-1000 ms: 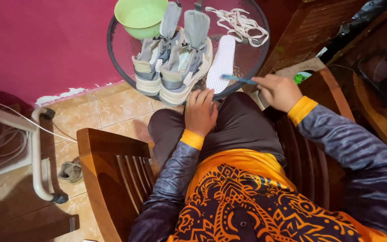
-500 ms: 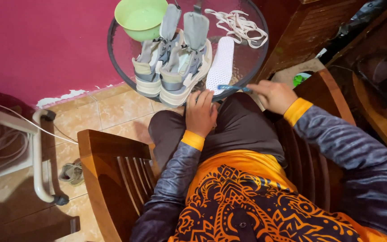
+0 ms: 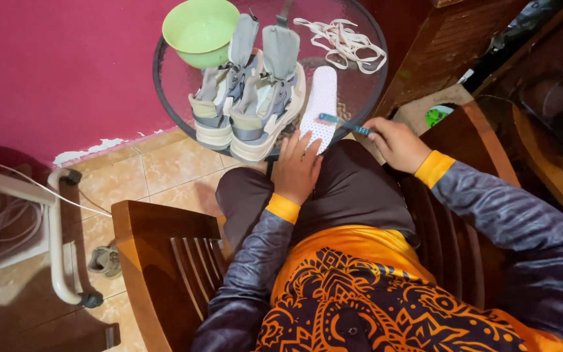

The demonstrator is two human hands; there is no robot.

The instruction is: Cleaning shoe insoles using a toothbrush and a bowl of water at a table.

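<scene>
The insole lies on the glass table, beside the shoes. Your left hand presses fingertips flat on its near end; your right hand is closed around a toothbrush, bristles on the insole. Bowl and laces sit behind.

Even indoor light, sharp focus, dim right side, wide-angle edge distortion

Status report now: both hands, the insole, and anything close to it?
Left hand pins white insole on glass table. Right hand holds blue brush, head on insole. Shoes lie beside it.
</scene>
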